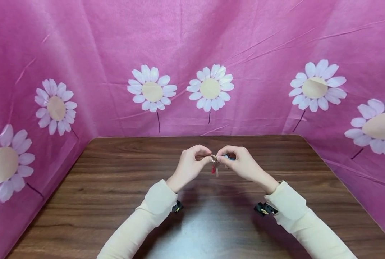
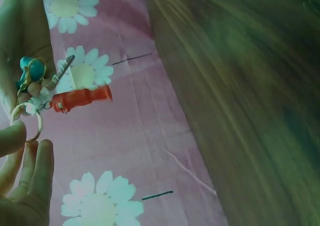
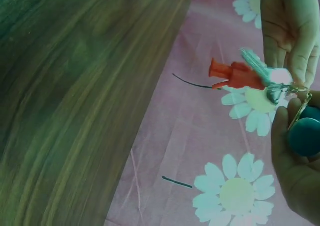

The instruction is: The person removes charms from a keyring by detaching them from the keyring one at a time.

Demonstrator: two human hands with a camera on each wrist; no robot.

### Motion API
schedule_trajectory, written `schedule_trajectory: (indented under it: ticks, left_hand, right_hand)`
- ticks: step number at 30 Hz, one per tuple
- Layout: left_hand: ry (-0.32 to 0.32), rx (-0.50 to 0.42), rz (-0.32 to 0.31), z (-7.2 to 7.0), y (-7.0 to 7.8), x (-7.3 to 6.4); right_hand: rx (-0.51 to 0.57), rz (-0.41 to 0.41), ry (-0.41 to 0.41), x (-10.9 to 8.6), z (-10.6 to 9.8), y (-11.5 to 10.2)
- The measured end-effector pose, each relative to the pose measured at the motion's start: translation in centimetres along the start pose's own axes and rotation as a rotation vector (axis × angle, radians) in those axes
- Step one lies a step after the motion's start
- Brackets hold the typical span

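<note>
A gold key ring (image 2: 40, 126) is pinched by the left hand (image 1: 190, 163) and, at its opposite side, by the right hand (image 1: 244, 163). Under the fingertips a red charm (image 2: 82, 98) and a key (image 2: 61, 73) are hung; a blue charm (image 3: 305, 137) is seen beside the right fingers. Beneath them a wooden table (image 1: 108, 194) is seen, beyond them a flowered cloth (image 1: 179, 39).

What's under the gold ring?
A red charm and a key hang under the ring, above the table. The left hand and right hand cover bits of the table, so I can't see those.
</note>
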State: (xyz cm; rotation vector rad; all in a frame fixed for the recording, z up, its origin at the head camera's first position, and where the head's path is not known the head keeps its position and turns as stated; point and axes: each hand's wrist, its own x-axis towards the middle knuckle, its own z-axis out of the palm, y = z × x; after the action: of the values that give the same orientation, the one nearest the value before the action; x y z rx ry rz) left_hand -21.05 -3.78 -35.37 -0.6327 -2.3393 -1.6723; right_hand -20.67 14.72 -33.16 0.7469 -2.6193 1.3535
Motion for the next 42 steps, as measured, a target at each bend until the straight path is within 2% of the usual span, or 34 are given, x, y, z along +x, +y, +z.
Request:
schedule_trajectory:
  ticks: [2, 7, 15, 20, 26, 37, 39, 42]
  left_hand:
    - [-0.008, 0.003, 0.022, 0.10, -0.08, 0.02]
    - [-0.020, 0.034, 0.025, 0.31, -0.40, -0.16]
    - [-0.030, 0.112, 0.147, 0.61, -0.12, -0.33]
    - [0.019, 0.158, 0.188, 0.67, -0.03, -0.48]
    - [0.070, 0.206, 0.214, 0.58, -0.04, -0.47]
    - [0.178, 0.304, 0.341, 0.61, 0.27, -0.87]
    - [0.184, 0.307, 0.345, 0.62, 0.20, -0.89]
    - [0.174, 0.281, 0.309, 0.64, 0.11, -0.84]
  right_hand:
    - [0.010, 0.024, -0.022, 0.04, -0.18, 0.01]
    - [0.040, 0.089, -0.089, -0.07, -0.41, 0.02]
    - [0.104, 0.132, -0.138, 0.02, -0.36, 0.11]
    - [0.131, 0.141, -0.129, 0.02, -0.31, 0.04]
    - [0.156, 0.134, -0.157, 0.06, -0.29, -0.02]
    - [0.031, 0.076, -0.080, -0.03, 0.09, -0.41]
    - [0.028, 0.070, -0.088, 0.00, 0.07, -0.45]
    - [0.057, 0.078, -0.111, 0.09, -0.02, -0.39]
